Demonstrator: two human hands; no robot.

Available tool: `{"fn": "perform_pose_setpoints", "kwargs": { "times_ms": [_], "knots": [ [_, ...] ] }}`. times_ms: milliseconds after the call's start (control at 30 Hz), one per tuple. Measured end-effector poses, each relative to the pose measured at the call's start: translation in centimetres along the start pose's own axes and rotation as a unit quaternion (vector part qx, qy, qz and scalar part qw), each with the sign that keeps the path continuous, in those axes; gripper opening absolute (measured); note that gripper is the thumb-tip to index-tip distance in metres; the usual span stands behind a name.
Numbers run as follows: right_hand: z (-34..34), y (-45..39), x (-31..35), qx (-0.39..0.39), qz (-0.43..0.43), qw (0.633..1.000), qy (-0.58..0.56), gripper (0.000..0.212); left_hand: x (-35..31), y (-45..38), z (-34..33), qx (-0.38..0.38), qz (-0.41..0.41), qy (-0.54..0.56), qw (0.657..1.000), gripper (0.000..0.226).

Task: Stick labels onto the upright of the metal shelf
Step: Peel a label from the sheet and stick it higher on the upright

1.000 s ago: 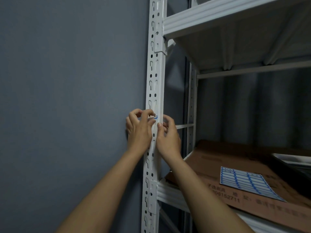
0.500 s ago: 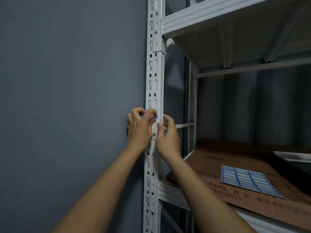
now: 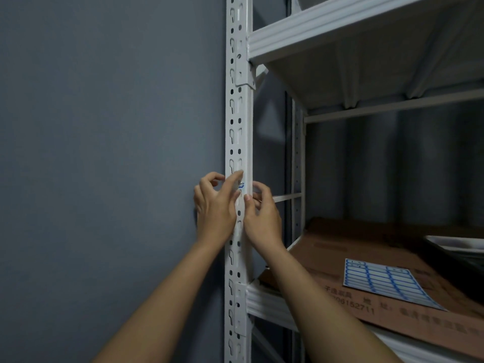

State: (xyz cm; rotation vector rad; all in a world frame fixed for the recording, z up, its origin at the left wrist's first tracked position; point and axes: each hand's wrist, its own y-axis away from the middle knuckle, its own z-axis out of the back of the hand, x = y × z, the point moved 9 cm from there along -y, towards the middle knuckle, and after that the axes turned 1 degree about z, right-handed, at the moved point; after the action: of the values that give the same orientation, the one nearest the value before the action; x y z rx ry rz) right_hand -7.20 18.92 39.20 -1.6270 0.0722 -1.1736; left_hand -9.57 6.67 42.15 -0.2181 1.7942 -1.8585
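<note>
A white perforated metal upright runs top to bottom in the middle of the view. A small white label with a blue border lies against its front face. My left hand is on the upright's left side, its forefinger and thumb pressing on the label. My right hand rests on the upright's right edge just below the label, fingers curled, thumb on the metal. A sheet of blue-bordered labels lies on cardboard on the lower shelf to the right.
A grey wall stands directly left of the upright. Flat brown cardboard covers the lower shelf. An upper shelf overhangs at the top right. A dark tray edge shows at the far right.
My left forefinger has stretched up over the label. Both hands stay at the same spot on the upright.
</note>
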Motion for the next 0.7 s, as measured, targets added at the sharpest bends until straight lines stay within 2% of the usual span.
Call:
{"fn": "perform_pose_setpoints", "kwargs": {
  "times_ms": [167,500,700],
  "knots": [
    [0.0,0.1,0.1,0.003,-0.002,1.000,0.000,0.030,-0.1,0.4,0.4,-0.021,-0.038,-0.019,0.999,0.036],
    [-0.1,0.1,-0.1,-0.001,0.000,1.000,-0.004,0.029,-0.7,-0.5,1.4,-0.039,-0.063,-0.064,0.995,0.021],
    [-0.1,0.0,-0.1,-0.003,0.003,1.000,-0.003,0.030,-1.7,-1.2,2.0,-0.065,-0.108,-0.096,0.987,0.023]
  ]
}}
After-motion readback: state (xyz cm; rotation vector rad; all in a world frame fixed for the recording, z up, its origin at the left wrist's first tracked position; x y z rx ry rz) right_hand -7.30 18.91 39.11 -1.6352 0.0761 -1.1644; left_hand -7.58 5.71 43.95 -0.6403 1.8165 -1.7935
